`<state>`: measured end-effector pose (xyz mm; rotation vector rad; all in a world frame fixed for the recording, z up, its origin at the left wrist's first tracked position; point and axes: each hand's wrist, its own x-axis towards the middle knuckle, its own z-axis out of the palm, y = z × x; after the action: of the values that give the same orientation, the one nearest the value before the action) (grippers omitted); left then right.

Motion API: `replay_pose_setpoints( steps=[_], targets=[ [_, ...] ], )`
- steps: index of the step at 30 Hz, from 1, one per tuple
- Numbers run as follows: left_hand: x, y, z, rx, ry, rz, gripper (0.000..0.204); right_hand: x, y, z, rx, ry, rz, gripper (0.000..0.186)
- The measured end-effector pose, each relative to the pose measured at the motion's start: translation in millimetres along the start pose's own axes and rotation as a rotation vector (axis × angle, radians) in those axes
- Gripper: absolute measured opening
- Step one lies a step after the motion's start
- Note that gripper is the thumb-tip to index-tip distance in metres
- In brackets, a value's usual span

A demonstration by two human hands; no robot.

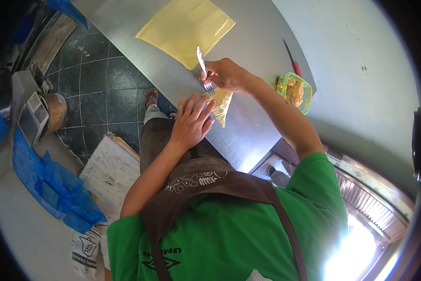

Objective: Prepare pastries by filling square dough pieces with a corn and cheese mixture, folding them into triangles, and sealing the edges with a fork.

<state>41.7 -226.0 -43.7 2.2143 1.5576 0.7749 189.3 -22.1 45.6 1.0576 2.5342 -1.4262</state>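
right grip (227,75) is clasping a fork (200,57), tines toward the pastry (223,103). left grip (190,125), spread empty, is lying along the pastry's left edge.

Grey table (248,138), dough sheet (182,33), apparently folded pastry (223,104), knife (293,61), food tub (280,87)

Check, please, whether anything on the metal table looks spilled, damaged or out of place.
Nothing on the table stands out as spilled or damaged. The ridges on the dough piece look like marks of the fork in the right hand. The knife beside the box seems merely set aside.
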Motion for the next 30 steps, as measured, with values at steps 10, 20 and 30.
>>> replay_pose_setpoints(
  steps=[10,20,30],
  targets=[
    [3,9,4,0.080,0.079,-0.061,0.053,16,-6,12,-0.126,-0.126,-0.094,0.008],
    [8,11,6,0.080,0.083,-0.068,0.053,-7,11,-5,0.084,0.089,-0.116,0.013],
    [24,18,9,0.117,0.093,-0.090,0.059,-11,22,-2,0.123,0.076,-0.123,0.011]
  ],
)
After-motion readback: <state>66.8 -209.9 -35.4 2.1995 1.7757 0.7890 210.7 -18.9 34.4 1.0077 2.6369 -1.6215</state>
